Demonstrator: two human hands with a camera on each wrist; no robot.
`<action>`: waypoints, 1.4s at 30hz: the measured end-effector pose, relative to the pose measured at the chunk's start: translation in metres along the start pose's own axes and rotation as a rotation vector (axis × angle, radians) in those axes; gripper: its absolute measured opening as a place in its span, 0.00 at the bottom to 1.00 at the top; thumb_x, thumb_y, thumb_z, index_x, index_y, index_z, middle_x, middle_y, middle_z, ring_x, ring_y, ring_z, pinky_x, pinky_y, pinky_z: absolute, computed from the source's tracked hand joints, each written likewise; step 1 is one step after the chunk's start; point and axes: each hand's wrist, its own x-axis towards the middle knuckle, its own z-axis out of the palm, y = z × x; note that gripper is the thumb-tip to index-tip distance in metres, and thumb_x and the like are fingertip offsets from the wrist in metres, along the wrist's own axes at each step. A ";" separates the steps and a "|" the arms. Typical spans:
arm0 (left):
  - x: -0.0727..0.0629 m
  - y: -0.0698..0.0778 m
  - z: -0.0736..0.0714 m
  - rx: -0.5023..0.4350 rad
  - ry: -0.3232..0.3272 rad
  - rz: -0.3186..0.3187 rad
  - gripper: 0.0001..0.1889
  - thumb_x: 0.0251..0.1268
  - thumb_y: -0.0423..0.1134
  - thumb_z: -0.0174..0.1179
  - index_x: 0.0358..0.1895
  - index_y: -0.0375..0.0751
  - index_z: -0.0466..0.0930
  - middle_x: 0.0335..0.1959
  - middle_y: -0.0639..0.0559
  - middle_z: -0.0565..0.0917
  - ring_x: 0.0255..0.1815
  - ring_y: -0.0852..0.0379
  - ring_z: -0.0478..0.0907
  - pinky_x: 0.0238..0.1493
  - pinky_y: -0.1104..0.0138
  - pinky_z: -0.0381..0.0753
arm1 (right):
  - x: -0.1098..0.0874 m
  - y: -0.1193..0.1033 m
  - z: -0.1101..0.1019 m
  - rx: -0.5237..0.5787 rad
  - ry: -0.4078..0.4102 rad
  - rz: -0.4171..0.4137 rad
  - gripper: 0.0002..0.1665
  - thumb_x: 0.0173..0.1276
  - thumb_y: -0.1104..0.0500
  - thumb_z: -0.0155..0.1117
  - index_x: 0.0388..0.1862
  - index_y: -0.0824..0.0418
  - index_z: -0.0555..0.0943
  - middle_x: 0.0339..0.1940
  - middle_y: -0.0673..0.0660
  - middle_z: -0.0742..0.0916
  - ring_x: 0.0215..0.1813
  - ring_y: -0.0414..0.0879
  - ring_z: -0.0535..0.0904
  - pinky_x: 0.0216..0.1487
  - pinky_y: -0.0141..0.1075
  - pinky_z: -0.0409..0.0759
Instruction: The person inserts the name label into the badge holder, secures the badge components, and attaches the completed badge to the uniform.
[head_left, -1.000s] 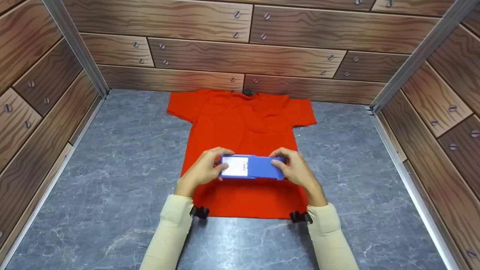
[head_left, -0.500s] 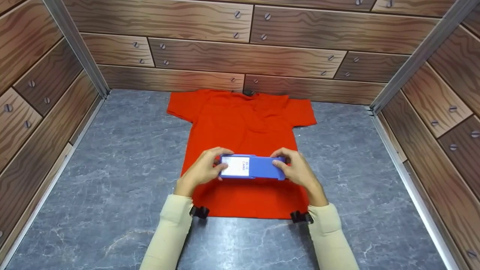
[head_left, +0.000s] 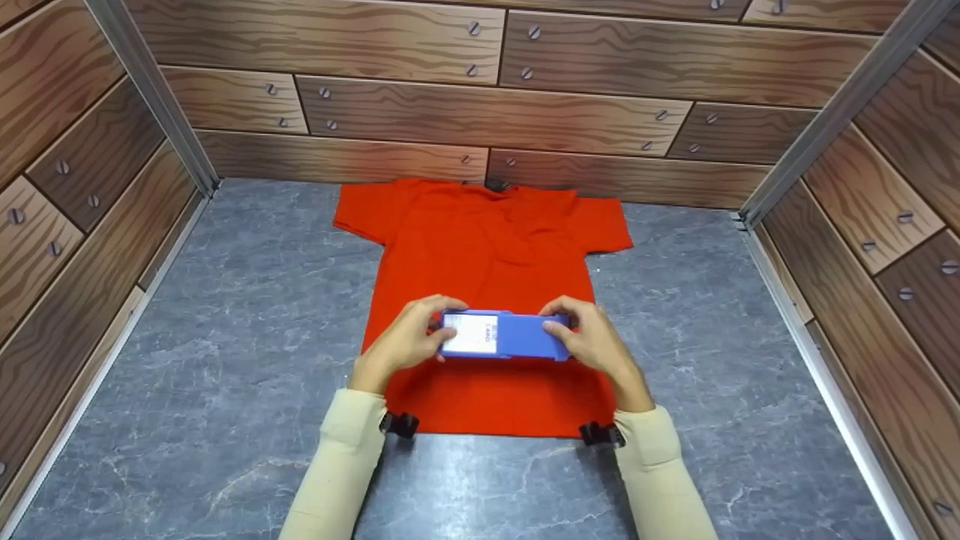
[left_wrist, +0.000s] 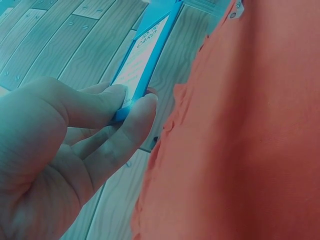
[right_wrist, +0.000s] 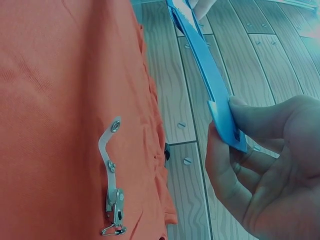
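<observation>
Two bare hands hold a blue card holder above a red short-sleeved T-shirt spread on a gray marbled surface. From the head camera, the left hand grips the holder's nine o'clock end and the right hand its three o'clock end; the hands are apart, the holder bridging them, each thumb on the upper face. A white card with print including the word "CARD" shows in the nine o'clock half, while the other half is plain blue. The shirt's collar lies toward twelve o'clock, near a plank-patterned wall; pale sleeves reach in from seven and five o'clock, with black wrist mounts beside the cuffs. From the left wrist, thumb and fingers pinch the holder's near end, parted only by its thickness, and the holder slants up toward one o'clock, with the shirt filling the three o'clock side. From the right wrist, that hand's thumb and fingers clamp the opposite end, the holder running toward eleven o'clock to the other hand's fingertips; toward eight o'clock, a pale strap with a metal clip appears against the red cloth.
</observation>
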 end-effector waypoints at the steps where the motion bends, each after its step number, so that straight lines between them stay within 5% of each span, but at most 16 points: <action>1: 0.000 0.000 0.000 0.003 -0.002 0.000 0.19 0.72 0.31 0.63 0.64 0.46 0.81 0.63 0.48 0.82 0.57 0.48 0.77 0.58 0.56 0.85 | 0.000 0.000 0.000 0.000 -0.003 0.000 0.06 0.70 0.66 0.69 0.45 0.61 0.87 0.42 0.59 0.90 0.39 0.47 0.79 0.43 0.33 0.77; 12: 0.000 0.000 0.001 0.015 -0.005 -0.020 0.19 0.72 0.32 0.63 0.64 0.47 0.81 0.64 0.49 0.81 0.57 0.48 0.77 0.57 0.57 0.86 | 0.001 0.001 0.002 -0.006 -0.007 -0.004 0.06 0.69 0.66 0.70 0.44 0.62 0.87 0.41 0.59 0.89 0.38 0.47 0.78 0.43 0.32 0.77; 24: 0.000 0.000 0.002 -0.099 -0.037 -0.026 0.20 0.73 0.29 0.61 0.65 0.45 0.80 0.64 0.46 0.80 0.48 0.42 0.83 0.31 0.62 0.89 | 0.002 0.001 0.004 0.022 -0.025 -0.016 0.05 0.70 0.67 0.68 0.43 0.63 0.86 0.41 0.60 0.89 0.38 0.47 0.79 0.43 0.32 0.78; 35: 0.000 0.003 0.003 -0.031 -0.043 0.007 0.20 0.73 0.31 0.62 0.65 0.46 0.80 0.64 0.47 0.81 0.55 0.47 0.80 0.44 0.65 0.89 | 0.001 0.000 0.007 0.009 -0.019 -0.014 0.05 0.69 0.68 0.70 0.42 0.62 0.86 0.40 0.60 0.90 0.39 0.47 0.80 0.44 0.33 0.78; 42: 0.000 0.004 0.005 -0.034 -0.044 0.005 0.20 0.73 0.31 0.62 0.65 0.46 0.80 0.64 0.47 0.81 0.57 0.47 0.78 0.43 0.65 0.89 | 0.001 -0.003 0.008 0.014 -0.024 0.004 0.05 0.69 0.67 0.70 0.43 0.62 0.86 0.42 0.60 0.90 0.41 0.49 0.81 0.46 0.36 0.80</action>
